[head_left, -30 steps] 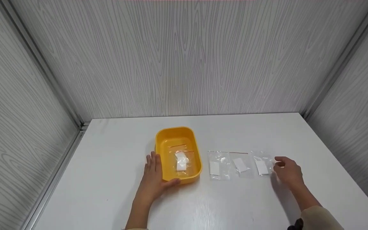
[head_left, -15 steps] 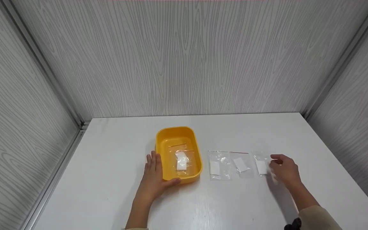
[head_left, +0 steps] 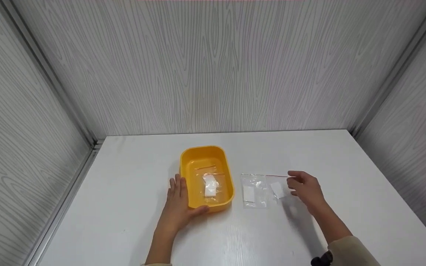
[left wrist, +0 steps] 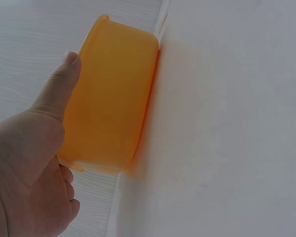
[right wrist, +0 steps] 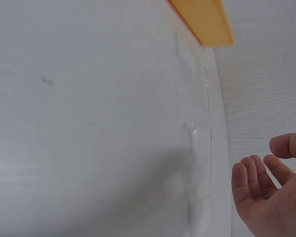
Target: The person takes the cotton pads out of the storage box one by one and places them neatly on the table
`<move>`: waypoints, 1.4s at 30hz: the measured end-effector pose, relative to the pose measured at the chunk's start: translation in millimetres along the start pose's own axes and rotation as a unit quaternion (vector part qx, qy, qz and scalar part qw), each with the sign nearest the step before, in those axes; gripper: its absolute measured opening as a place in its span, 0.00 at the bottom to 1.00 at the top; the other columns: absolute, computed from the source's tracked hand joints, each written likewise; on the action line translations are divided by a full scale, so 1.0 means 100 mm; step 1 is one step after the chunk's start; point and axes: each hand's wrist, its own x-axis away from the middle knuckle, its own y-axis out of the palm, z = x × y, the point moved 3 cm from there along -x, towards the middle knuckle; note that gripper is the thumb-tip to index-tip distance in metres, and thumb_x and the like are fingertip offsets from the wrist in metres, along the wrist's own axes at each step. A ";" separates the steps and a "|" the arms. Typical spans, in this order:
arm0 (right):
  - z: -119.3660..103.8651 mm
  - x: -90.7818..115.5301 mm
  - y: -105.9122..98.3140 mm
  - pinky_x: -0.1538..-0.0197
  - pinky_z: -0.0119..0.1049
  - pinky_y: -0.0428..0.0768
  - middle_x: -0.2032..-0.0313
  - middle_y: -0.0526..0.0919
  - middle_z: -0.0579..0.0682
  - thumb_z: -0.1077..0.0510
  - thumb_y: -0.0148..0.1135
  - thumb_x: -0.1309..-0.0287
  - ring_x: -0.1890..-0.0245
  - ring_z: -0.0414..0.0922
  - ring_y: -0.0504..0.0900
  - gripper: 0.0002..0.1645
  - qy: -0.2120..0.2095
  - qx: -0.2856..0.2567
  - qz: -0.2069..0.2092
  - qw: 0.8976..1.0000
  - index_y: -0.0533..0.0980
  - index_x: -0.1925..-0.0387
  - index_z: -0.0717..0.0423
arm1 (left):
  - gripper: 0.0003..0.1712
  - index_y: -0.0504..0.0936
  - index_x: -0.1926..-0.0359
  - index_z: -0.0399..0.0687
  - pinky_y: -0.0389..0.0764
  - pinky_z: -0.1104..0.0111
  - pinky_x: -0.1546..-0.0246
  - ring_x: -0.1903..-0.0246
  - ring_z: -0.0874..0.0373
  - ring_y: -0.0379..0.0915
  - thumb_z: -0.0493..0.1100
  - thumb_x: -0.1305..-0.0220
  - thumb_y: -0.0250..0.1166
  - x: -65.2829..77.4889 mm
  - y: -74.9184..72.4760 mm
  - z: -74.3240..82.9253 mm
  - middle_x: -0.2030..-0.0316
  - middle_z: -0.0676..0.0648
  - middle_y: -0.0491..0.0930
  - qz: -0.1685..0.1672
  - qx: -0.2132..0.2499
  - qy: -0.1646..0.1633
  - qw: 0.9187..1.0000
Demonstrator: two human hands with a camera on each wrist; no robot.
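In the head view my left hand [head_left: 178, 208] rests against a yellow plastic tray [head_left: 230, 173], fingers straight along its left side and thumb against its near wall. Small clear zip bags [head_left: 213, 186] with white pieces lie inside the tray. To its right, two more clear zip bags, a nearer one [head_left: 259, 190] and a farther one [head_left: 277, 184], lie flat in a row, each with a white piece. My right hand [head_left: 306, 190] hovers at the row's right end, fingers loosely bent and nothing visible between them. It hides where the third bag lay.
The white table [head_left: 135, 159] ends at a grey wood-grain back panel [head_left: 213, 74]. Similar panels rise at the left [head_left: 20, 147] and right. A small dark mark [right wrist: 48, 81] shows on the tabletop.
My right hand has moved left from beyond the row's right end, over the rightmost bag to the edge of the middle one. The left hand and tray stay in place.
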 end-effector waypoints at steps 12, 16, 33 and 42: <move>-0.40 0.07 0.66 0.51 0.38 0.85 0.47 0.80 0.61 0.60 0.59 0.33 0.54 0.49 0.81 0.22 -0.008 -0.136 -0.060 0.989 0.74 0.39 0.60 | 0.77 0.39 0.22 0.34 0.43 0.47 0.24 0.22 0.40 0.23 0.79 0.54 0.66 0.01 -0.02 0.02 0.21 0.36 0.30 0.011 0.002 0.011 1.000; -0.46 0.10 0.86 0.51 0.39 0.85 0.49 0.80 0.61 0.60 0.61 0.34 0.53 0.53 0.81 0.21 0.006 -0.161 -0.074 0.984 0.76 0.41 0.57 | 0.76 0.41 0.22 0.33 0.43 0.47 0.24 0.23 0.39 0.24 0.78 0.53 0.66 0.01 -0.02 0.03 0.21 0.35 0.31 0.014 0.001 0.017 1.000; -0.72 0.24 1.48 0.45 0.37 0.83 0.50 0.82 0.56 0.57 0.65 0.36 0.52 0.50 0.83 0.24 0.060 -0.256 -0.156 0.952 0.74 0.39 0.55 | 0.76 0.37 0.21 0.38 0.41 0.50 0.23 0.22 0.43 0.22 0.81 0.53 0.63 0.00 0.00 0.00 0.21 0.40 0.27 -0.002 -0.002 -0.005 1.000; -0.87 0.31 1.74 0.39 0.42 0.79 0.45 0.81 0.58 0.61 0.54 0.30 0.50 0.49 0.82 0.25 0.067 -0.327 -0.188 0.924 0.68 0.34 0.63 | 0.75 0.40 0.21 0.36 0.43 0.49 0.24 0.22 0.42 0.25 0.79 0.51 0.64 -0.01 0.00 0.01 0.21 0.38 0.31 0.010 -0.012 0.006 1.000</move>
